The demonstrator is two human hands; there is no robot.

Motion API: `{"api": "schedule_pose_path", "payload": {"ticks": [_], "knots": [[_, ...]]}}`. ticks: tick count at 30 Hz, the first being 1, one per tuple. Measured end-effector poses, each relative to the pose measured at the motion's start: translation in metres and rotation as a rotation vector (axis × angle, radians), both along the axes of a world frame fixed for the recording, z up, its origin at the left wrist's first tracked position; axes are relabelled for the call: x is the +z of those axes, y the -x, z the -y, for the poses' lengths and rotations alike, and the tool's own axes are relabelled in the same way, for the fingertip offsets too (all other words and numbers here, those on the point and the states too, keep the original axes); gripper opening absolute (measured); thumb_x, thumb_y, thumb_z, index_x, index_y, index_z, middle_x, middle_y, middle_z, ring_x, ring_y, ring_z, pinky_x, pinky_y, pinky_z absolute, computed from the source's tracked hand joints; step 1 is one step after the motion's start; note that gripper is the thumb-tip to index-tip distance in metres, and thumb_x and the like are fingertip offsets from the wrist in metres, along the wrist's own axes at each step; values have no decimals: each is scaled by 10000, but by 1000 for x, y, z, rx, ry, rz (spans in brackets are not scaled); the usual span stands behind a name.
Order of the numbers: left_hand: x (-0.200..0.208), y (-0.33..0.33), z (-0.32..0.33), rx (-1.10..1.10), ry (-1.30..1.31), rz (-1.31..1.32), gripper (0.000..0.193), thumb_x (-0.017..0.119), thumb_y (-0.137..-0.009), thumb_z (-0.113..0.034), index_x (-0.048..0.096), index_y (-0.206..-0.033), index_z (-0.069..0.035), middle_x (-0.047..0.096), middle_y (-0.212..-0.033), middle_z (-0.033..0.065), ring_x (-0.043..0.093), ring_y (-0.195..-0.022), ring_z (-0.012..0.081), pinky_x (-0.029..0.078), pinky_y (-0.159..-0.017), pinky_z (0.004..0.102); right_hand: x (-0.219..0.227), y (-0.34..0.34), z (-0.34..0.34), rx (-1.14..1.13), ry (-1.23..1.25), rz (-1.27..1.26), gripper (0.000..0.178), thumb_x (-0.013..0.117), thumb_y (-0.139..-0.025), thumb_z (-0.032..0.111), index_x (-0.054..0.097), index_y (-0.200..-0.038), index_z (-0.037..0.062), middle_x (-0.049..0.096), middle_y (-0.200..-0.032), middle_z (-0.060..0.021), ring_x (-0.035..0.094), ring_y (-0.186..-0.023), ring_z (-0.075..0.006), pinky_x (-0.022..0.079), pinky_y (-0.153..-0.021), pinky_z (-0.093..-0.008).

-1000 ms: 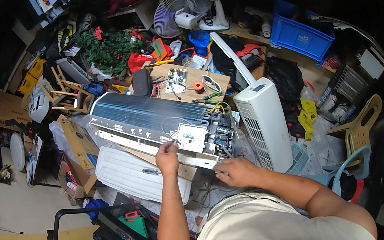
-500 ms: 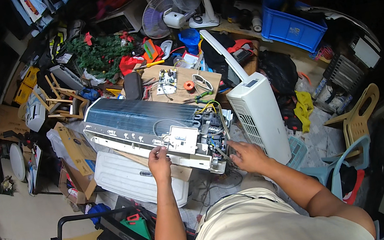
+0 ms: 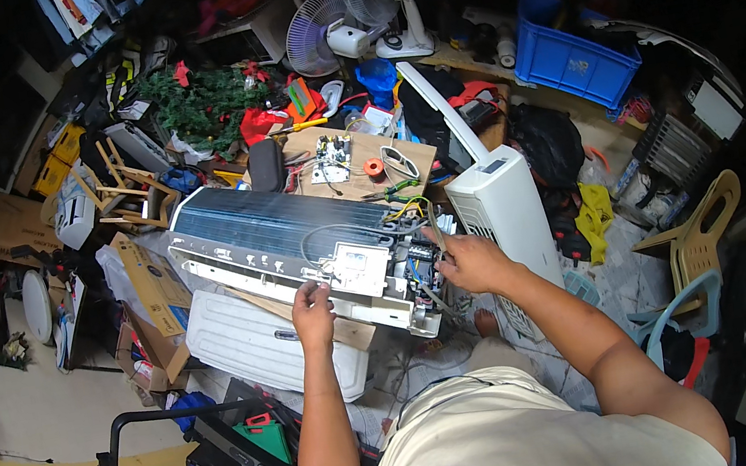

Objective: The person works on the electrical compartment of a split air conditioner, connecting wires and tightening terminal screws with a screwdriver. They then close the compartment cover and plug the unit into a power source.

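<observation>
In front of me lies an opened air conditioner indoor unit [image 3: 263,224], its dark fins facing up and its wiring bared at the right end. My left hand [image 3: 313,317] is at the unit's near edge, fingertips pinched together beside a white plate [image 3: 361,269]; what they hold, if anything, is too small to make out. Over the circuit parts [image 3: 420,265] at the right end is my right hand [image 3: 477,263], index finger stretched toward the wires and thumb apart from it. A grey cable [image 3: 434,217] runs up by that finger.
Behind the unit, a wooden board [image 3: 359,148] carries a circuit board [image 3: 331,159], a solder spool [image 3: 373,168] and green-handled pliers [image 3: 403,185]. A white plastic cover [image 3: 497,197] stands at the right. Below is a white lid-like panel [image 3: 264,350]; a tool bag [image 3: 247,452] sits nearer.
My right hand has moved up and slightly left, from the unit's lower right corner onto the wiring. The left hand stays at the near edge. The view has shifted slightly.
</observation>
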State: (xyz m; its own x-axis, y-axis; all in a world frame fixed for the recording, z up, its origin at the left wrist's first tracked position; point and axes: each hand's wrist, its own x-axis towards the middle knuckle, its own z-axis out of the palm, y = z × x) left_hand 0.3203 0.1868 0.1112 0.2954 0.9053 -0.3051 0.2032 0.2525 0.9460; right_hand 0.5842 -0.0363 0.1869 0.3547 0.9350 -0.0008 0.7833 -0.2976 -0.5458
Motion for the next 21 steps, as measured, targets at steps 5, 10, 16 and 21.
{"api": "schedule_pose_path", "payload": {"ticks": [5,10,16,21], "knots": [[-3,3,-2,-12,-13,-6,424,772,-1000,-293,668,-1333,-51,692,-1034,25,622,-801,108,537,-627,279,17,1,-1,-11,111,-53,728,650,-976,277,409,-1652,154,745,-1208,-240,736,-1028,-455,580,-958,-553],[-6,3,-5,-17,-9,-20,414,769,-1001,-291,675,-1326,-53,704,-1052,35,633,-811,117,553,-624,290,20,3,3,-22,134,-78,726,642,-982,275,396,-1657,174,746,-1213,-236,737,-1034,-452,578,-962,-557],[-4,2,-7,-10,-6,-40,409,769,-1004,-297,681,-1321,-54,703,-1039,35,639,-805,124,570,-632,296,-8,-8,8,8,6,19,670,637,-960,201,479,-1610,172,737,-1068,-196,730,-947,-398,581,-861,-529],[-3,5,-6,-20,-8,-27,388,764,-1012,-300,695,-1312,-64,708,-1054,32,641,-804,123,557,-630,287,-35,-4,35,96,61,66,595,624,-931,183,574,-1524,154,732,-1089,-200,724,-969,-411,589,-868,-536]]}}
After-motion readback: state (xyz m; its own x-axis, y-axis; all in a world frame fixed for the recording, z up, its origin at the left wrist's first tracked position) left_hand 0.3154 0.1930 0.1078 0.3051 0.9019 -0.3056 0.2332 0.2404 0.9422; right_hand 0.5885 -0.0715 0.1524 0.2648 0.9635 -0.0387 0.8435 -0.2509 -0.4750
